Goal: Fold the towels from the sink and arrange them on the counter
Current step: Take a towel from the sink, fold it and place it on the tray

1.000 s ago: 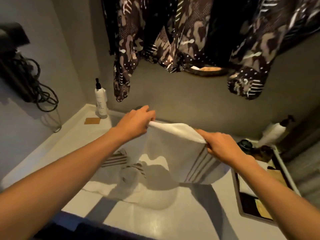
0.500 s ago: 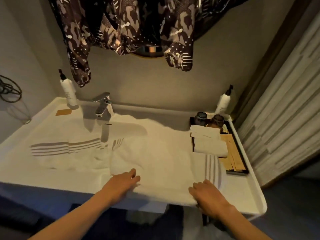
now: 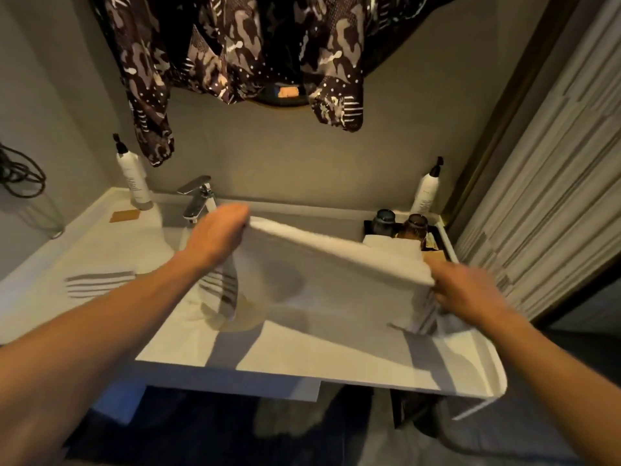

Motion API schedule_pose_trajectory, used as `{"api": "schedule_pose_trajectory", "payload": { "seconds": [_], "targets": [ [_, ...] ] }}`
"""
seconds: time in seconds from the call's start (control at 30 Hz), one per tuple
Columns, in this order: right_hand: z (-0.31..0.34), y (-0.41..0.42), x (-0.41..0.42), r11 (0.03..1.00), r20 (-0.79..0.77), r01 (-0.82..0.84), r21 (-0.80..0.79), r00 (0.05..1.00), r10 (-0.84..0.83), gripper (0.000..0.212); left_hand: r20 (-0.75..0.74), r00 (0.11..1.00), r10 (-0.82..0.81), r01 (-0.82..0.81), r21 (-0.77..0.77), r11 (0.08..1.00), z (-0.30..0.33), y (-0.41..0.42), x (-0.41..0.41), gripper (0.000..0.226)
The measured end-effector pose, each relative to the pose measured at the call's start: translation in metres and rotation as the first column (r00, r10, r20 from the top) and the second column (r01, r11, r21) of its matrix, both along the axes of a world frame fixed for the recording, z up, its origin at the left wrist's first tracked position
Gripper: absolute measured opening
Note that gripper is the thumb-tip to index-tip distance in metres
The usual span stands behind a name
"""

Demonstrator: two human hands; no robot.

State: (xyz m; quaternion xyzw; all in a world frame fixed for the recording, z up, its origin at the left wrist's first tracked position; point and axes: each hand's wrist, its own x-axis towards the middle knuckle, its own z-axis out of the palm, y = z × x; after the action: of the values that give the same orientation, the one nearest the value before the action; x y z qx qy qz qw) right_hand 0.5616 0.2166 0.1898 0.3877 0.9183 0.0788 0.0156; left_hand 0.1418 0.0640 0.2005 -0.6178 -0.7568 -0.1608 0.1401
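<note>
Two hands I see pinched on one white towel [image 3: 329, 280] above the counter [image 3: 336, 361]: left hand [image 3: 218, 237], right hand [image 3: 467, 287]. Long edge runs left-right, right end lower. Beyond: faucet [image 3: 198, 201], two jars [image 3: 400, 223].

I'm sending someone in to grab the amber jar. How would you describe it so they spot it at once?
Go to the counter, far right end, where a dark tray sits by the wall. The amber jar stands at its back, beside a dark bluish jar; it is the brownish one, nearer the white pump bottle.
</note>
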Motion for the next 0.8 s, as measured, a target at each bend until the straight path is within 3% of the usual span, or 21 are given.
{"api": "schedule_pose_trajectory", "payload": {
  "seconds": [0.07,0.17,0.23,0.33,0.4,0.47,0.57,0.63,0.73,0.8],
  "targets": [
    [0.023,0.006,0.003,0.994,-0.116,0.065,0.091,0.992,-0.054,0.034,-0.059,0.998,-0.022,0.026,0.066,0.997,0.022,0.009,0.002,0.020],
    [0.006,-0.007,0.023,0.996,-0.100,0.062,0.068,0.993,-0.056,0.035,-0.104,0.979,-0.178,0.178,-0.003,0.984,0.002,-0.023,-0.001,0.033],
    [-0.043,-0.022,0.040,0.999,0.009,0.033,-0.043,0.999,-0.032,0.034,-0.016,0.971,-0.240,0.234,-0.169,0.958,-0.043,-0.059,0.005,0.036],
    [-0.110,-0.052,0.054,0.939,0.200,0.058,-0.338,0.980,0.011,0.055,0.109,0.979,-0.170,0.201,-0.440,0.875,-0.116,-0.104,0.019,0.041],
    [-0.135,-0.067,0.057,0.858,0.275,0.152,-0.491,0.961,-0.013,0.061,0.171,0.976,-0.132,0.193,-0.416,0.889,-0.154,-0.132,0.025,0.048],
    [-0.146,-0.075,0.059,0.810,0.302,0.187,-0.556,0.953,-0.013,0.064,0.245,0.970,0.006,0.078,-0.333,0.940,-0.172,-0.149,0.027,0.042],
    [-0.149,-0.073,0.060,0.807,0.296,0.211,-0.551,0.954,-0.047,0.064,0.231,0.972,0.048,0.037,-0.347,0.937,-0.174,-0.154,0.033,0.014],
    [-0.145,-0.070,0.062,0.829,0.304,0.213,-0.517,0.951,-0.055,0.060,0.172,0.983,-0.063,0.125,-0.376,0.918,-0.164,-0.147,0.035,0.027],
    [-0.139,-0.065,0.057,0.857,0.276,0.184,-0.482,0.960,-0.051,0.055,0.055,0.996,-0.066,0.084,-0.447,0.891,-0.164,-0.148,0.011,0.051],
    [-0.132,-0.057,0.049,0.890,0.216,0.150,-0.431,0.975,-0.059,0.051,0.052,0.998,-0.027,0.047,-0.435,0.899,-0.148,-0.138,-0.005,0.046]
  ]
}}
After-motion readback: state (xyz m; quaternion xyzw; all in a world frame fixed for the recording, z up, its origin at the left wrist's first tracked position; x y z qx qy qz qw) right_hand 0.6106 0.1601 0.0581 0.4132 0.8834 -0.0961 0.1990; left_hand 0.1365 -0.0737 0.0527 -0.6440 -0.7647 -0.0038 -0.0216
